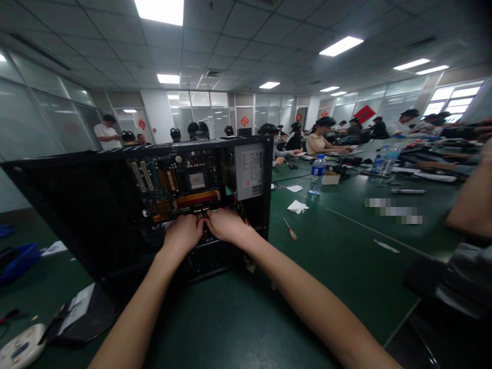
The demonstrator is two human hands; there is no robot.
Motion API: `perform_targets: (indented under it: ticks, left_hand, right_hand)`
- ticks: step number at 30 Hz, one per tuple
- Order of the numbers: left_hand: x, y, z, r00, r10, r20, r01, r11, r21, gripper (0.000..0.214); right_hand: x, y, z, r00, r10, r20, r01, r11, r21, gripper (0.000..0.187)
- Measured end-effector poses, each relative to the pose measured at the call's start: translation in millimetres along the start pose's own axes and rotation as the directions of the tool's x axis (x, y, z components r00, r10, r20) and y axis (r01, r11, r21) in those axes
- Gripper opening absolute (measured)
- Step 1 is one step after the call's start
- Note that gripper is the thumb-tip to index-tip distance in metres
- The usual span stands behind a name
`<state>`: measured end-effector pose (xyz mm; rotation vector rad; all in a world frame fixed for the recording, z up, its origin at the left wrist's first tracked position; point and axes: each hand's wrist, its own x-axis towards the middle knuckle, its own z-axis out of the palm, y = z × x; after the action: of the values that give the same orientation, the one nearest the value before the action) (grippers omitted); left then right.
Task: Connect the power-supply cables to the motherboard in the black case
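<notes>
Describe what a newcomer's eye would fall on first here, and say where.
Probably the open black case first, large, left of centre, with the left hand and right hand close together in its opening. To its right, a bottle stands on the green table, and a screwdriver lies nearer the camera.

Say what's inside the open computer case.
A motherboard and, upper right, a power supply. The left hand and right hand hide what's behind them; the computer case is too dark at left to tell.

The left hand and right hand meet near a motherboard's lower edge inside 1 open computer case; 1 screwdriver lies on the green table, right of the case.
</notes>
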<state>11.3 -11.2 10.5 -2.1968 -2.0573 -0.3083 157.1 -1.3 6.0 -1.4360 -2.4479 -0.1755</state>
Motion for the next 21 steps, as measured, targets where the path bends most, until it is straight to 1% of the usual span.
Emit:
perform_targets:
  ticks: [7, 13, 17, 21]
  left_hand:
    - [-1.8, 2.1, -0.1, 1.0, 0.005, -0.013, -0.005, 1.0, 0.014, 0.046]
    - [-5.8, 5.2, -4.6, 0.998, -0.006, -0.067, 0.01, 0.998, 0.059, 0.046]
    - [-6.4, 5.7, -5.1, 0.996, 0.012, -0.085, -0.005, 0.997, 0.079, 0.044]
    - [-7.3, 6.1, -5.6, 0.995, 0.001, -0.104, 0.007, 0.996, 0.083, 0.042]
  right_hand:
    - [0.4, 0.7, 2.6, 1.0, 0.007, 0.01, -0.008, 1.0, 0.012, 0.039]
    - [2.8, 2.1, 5.3, 1.0, 0.03, 0.007, -0.03, 0.998, 0.052, 0.037]
    - [2.9, 1.9, 4.9, 0.999, 0.044, 0.015, -0.045, 0.996, 0.079, 0.037]
    - [2.8, 1.6, 4.5, 0.999, 0.047, 0.019, -0.049, 0.994, 0.1, 0.038]
